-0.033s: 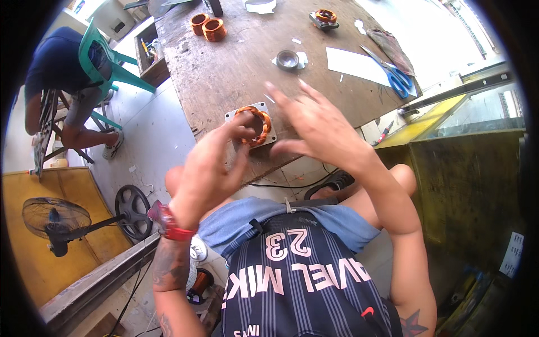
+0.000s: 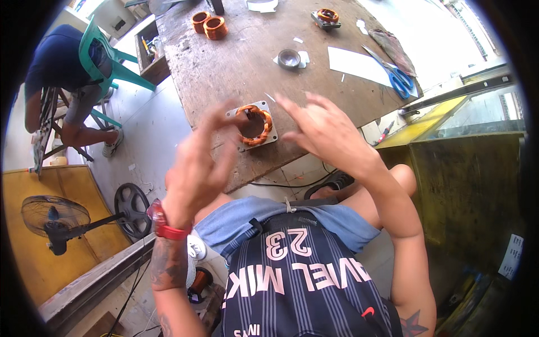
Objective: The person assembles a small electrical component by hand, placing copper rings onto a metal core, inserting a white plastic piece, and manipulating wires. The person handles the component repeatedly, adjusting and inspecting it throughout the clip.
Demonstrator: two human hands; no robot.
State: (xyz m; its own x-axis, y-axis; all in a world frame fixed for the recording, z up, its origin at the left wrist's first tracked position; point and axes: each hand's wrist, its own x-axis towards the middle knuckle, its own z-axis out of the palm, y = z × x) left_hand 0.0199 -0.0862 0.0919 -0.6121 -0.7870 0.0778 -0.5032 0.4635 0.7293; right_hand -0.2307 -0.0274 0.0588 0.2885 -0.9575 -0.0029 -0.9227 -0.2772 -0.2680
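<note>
A motor stator (image 2: 266, 122) lies on the near corner of the wooden table (image 2: 224, 73). Its square metal frame has holes at the corners, and orange copper windings ring the round opening. Just left of it hovers my left hand (image 2: 205, 154), smeared by motion, with thumb and fingers apart and nothing between them. On the stator's other side is my right hand (image 2: 331, 129), raised over the table edge, its fingers spread and holding nothing. A thin white sliver (image 2: 270, 97) lies beyond the stator, near my right fingertips.
Two copper coils (image 2: 215, 28) stand at the far left of the table. Another wound stator (image 2: 327, 18) sits far right. A round dark dish (image 2: 288, 58), white paper (image 2: 353, 66) and blue-handled scissors (image 2: 400, 83) lie between. Left are a person on a green chair (image 2: 104, 59) and a fan (image 2: 55, 219).
My left hand has drawn back left off the stator, whose windings now show more fully. My right hand has come down slightly, its fingers a little nearer the body.
</note>
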